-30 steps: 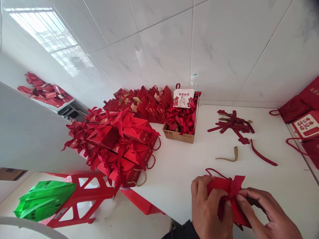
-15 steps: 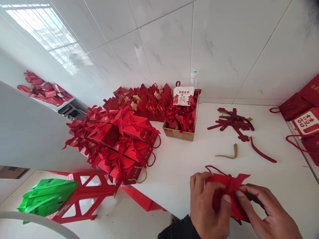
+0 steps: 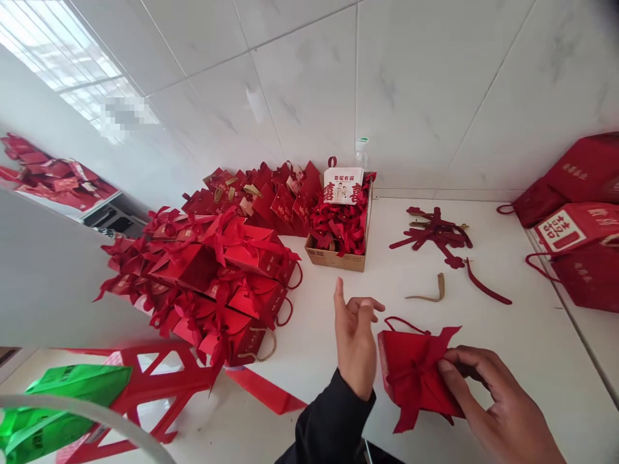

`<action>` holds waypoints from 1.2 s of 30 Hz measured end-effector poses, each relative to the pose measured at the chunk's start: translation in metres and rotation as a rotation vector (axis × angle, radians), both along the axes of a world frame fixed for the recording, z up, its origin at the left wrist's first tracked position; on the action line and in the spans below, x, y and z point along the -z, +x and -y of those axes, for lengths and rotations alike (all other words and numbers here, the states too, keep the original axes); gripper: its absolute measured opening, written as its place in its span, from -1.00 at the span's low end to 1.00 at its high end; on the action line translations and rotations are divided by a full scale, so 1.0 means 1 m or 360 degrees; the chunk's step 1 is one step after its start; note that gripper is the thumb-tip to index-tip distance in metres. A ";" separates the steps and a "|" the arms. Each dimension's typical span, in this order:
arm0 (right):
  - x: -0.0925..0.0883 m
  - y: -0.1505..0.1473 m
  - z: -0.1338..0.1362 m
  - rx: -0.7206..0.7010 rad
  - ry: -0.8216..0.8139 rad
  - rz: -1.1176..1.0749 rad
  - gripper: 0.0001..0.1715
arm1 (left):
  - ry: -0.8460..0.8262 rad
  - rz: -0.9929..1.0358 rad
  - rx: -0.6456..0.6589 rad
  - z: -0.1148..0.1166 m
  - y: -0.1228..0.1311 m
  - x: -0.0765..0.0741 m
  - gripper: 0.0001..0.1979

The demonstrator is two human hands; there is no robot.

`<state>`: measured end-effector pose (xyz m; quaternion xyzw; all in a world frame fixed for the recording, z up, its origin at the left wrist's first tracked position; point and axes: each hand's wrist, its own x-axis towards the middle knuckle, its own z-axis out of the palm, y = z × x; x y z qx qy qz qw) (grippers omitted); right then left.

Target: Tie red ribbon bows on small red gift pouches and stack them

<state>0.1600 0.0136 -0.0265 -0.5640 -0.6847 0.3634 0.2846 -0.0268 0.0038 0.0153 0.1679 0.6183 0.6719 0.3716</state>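
A small red gift box (image 3: 411,374) with a ribbon bow and a cord handle lies on the white counter (image 3: 532,361) near the front. My right hand (image 3: 488,399) pinches its right side, fingers closed on the box. My left hand (image 3: 355,335) hovers just left of the box, lifted off it, fingers loosely spread and holding nothing. A dark sleeve covers my left forearm.
A pile of finished red ribboned boxes (image 3: 213,270) sits at the left. Behind it stands a cardboard carton (image 3: 338,248) of red ribbons. Loose red ribbons (image 3: 435,235) and a tan strip (image 3: 430,290) lie mid-counter. Larger red bags (image 3: 575,238) fill the right edge. A red stool (image 3: 145,386) stands below left.
My left hand has let go of the red box and lifted up to the left, fingers opening. My right hand keeps hold of it. The view has shifted slightly to the right.
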 end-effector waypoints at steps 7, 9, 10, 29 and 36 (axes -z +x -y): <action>0.011 0.007 -0.004 -0.0018 -0.0134 -0.0035 -0.55 | -0.0008 -0.0372 0.0333 0.012 0.005 -0.016 -0.67; 0.016 0.009 -0.006 0.0006 -0.0150 -0.0038 -0.53 | -0.0072 -0.0749 0.0494 0.027 0.022 -0.014 -0.73; 0.018 0.008 -0.006 0.0013 -0.0137 -0.0045 -0.53 | -0.0085 -0.0954 0.0529 0.033 0.032 -0.011 -0.72; 0.010 0.004 -0.002 0.0059 -0.0163 -0.0018 -0.53 | 0.0055 -0.1123 0.0657 0.029 0.035 -0.012 -0.68; 0.023 0.011 -0.006 -0.0003 -0.0149 0.0012 -0.50 | 0.0054 -0.0590 0.0442 0.025 0.019 0.006 -0.56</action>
